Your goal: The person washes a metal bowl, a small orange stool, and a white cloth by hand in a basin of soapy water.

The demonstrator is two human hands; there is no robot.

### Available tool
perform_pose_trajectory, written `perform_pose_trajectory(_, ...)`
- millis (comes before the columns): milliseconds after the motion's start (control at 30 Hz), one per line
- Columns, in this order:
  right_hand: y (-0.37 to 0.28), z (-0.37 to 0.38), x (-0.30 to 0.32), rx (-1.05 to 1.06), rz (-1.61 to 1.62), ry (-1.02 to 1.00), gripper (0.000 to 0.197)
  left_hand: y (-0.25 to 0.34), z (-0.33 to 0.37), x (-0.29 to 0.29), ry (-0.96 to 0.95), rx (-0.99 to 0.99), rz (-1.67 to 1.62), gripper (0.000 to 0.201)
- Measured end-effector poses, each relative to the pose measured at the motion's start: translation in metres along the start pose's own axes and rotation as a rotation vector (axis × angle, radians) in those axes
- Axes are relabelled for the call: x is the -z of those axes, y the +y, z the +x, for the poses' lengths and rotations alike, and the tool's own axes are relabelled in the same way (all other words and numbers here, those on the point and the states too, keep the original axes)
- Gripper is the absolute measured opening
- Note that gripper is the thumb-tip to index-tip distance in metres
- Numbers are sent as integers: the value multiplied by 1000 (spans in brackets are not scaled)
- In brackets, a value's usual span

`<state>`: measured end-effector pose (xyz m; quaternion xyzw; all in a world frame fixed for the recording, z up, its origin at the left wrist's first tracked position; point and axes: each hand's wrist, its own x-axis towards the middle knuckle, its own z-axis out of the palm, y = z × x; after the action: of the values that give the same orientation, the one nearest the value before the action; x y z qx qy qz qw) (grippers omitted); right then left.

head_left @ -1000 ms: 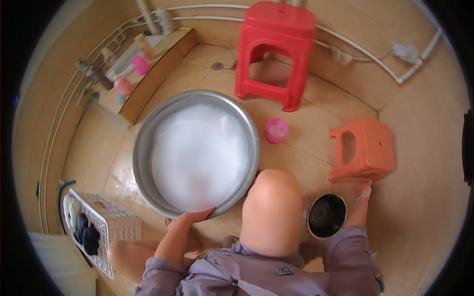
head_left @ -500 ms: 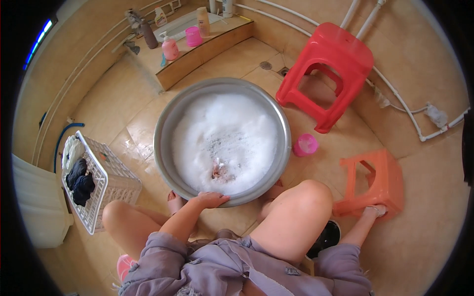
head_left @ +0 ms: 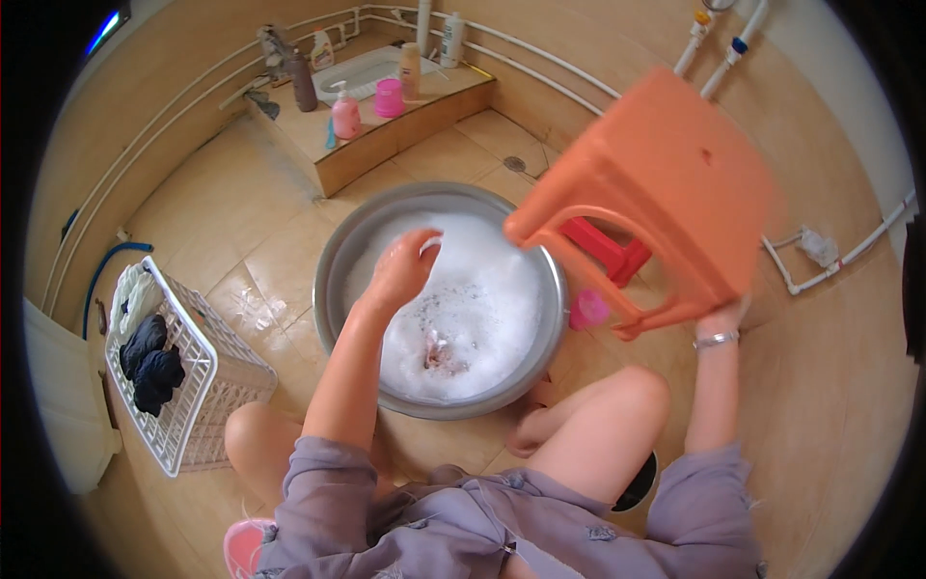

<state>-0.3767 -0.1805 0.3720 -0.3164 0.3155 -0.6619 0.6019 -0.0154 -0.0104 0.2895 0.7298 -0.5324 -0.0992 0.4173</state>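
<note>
My right hand (head_left: 723, 317) grips an orange plastic stool (head_left: 690, 164) by its edge and holds it raised and tilted; part of the hand is hidden by the stool. My left hand (head_left: 400, 268) hovers above a large grey metal basin (head_left: 468, 408), its fingers bent and apart, with nothing in it. White foam (head_left: 487, 261) covers most of the basin's inside. A small reddish-brown patch (head_left: 439, 357) shows through the suds near my side; what it is, I cannot make out.
Behind the orange stool, a red stool (head_left: 622, 259) is mostly hidden; near it sits a pink cup (head_left: 588, 309). A white basket (head_left: 227, 386) with dark cloth (head_left: 152, 362) stands at left. Several bottles and a pink container (head_left: 389, 98) stand on the tiled ledge (head_left: 415, 135).
The orange stool has gone up off the floor in my right hand, now covering much of the red stool. My left hand has left the basin's near rim and risen over the foam.
</note>
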Motion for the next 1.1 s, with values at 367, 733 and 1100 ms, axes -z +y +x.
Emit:
perform_pose_trajectory(367, 230, -92, -139, -728, 11, -543, 47, -76, -12, 52, 540, 508, -676, 37)
perform_pose_trajectory(733, 343, -86, -33, -555, -127, -292, 50, -104, 2, -23, 466, 453, 74, 27)
perform_pose_trajectory(1100, 389, -173, 70, -516, -2107, -1252, 43, -118, 2, -38, 147, 797, -480, 60)
